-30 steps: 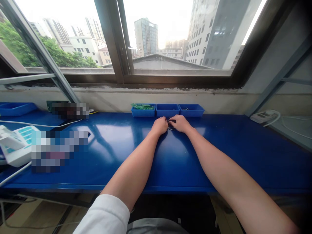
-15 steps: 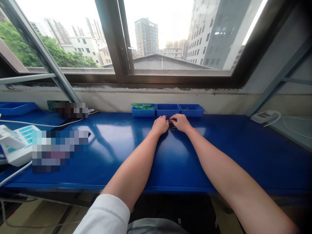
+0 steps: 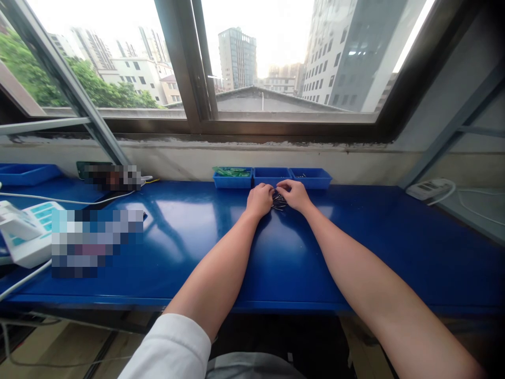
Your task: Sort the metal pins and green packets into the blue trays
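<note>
A small heap of thin, dark, shiny metal pieces [image 3: 279, 202], perhaps screws or pins, lies on the blue tabletop [image 3: 276, 263] between my two hands. My left hand [image 3: 260, 200] rests at the heap's left edge, its fingers curled and closed. Whatever they hold is hidden from view. From the right, my right hand [image 3: 295, 195] reaches over the back of the heap with thumb and forefinger pinched together. Anything in that pinch is too small to name.
Just behind my hands stand three blue bins: a left bin [image 3: 232, 181] with green items, a middle bin [image 3: 264, 183], and a right bin [image 3: 311, 181] with small pieces. A white device [image 3: 31, 231] and cables lie left; a power strip [image 3: 428, 189] sits far right.
My right hand has shifted slightly up and away over the heap, and more of the metal pieces show now. The left hand has barely moved.
</note>
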Demonstrator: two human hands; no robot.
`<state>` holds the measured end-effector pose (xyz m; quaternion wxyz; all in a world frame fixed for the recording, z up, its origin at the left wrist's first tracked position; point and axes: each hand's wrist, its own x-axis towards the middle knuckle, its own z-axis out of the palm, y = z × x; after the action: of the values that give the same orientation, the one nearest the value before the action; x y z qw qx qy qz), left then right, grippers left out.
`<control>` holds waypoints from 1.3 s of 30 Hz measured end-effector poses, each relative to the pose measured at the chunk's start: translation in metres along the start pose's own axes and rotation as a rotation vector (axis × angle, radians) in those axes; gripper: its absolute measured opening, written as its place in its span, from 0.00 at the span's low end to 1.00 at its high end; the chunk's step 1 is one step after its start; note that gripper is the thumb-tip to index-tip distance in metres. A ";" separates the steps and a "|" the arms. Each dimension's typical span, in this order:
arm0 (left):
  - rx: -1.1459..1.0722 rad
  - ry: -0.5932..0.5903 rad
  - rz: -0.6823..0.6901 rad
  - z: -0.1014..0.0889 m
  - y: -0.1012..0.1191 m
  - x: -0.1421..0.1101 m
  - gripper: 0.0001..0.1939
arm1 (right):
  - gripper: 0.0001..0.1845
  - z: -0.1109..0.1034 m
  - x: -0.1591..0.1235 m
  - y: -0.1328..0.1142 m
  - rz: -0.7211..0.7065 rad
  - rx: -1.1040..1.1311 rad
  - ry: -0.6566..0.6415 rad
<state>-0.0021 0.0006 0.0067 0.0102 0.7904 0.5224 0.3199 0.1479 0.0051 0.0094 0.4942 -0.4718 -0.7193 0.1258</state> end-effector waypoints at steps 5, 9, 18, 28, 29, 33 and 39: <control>0.013 0.003 -0.024 0.001 -0.001 0.000 0.15 | 0.09 -0.002 0.001 0.002 0.050 0.129 0.001; 0.012 -0.003 -0.033 0.000 -0.001 0.000 0.15 | 0.09 -0.004 0.000 0.002 0.106 0.230 -0.018; 0.013 0.004 -0.023 0.002 -0.003 0.000 0.15 | 0.10 -0.005 -0.001 0.002 0.155 0.315 -0.042; 0.011 0.034 -0.051 0.001 -0.001 0.001 0.16 | 0.12 -0.008 0.002 0.004 0.171 0.256 0.038; 0.009 0.038 -0.067 0.001 -0.001 0.001 0.17 | 0.13 -0.010 0.003 0.004 0.177 0.218 0.087; 0.005 0.025 -0.129 -0.002 0.000 0.001 0.18 | 0.19 -0.018 0.007 0.007 0.216 -0.012 0.277; 0.016 -0.034 -0.175 -0.003 0.000 0.000 0.18 | 0.29 -0.028 0.011 0.019 0.390 -0.353 0.320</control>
<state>-0.0034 -0.0006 0.0095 0.0408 0.7470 0.5918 0.3001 0.1804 0.0158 0.0174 0.4781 -0.6932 -0.5391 0.0153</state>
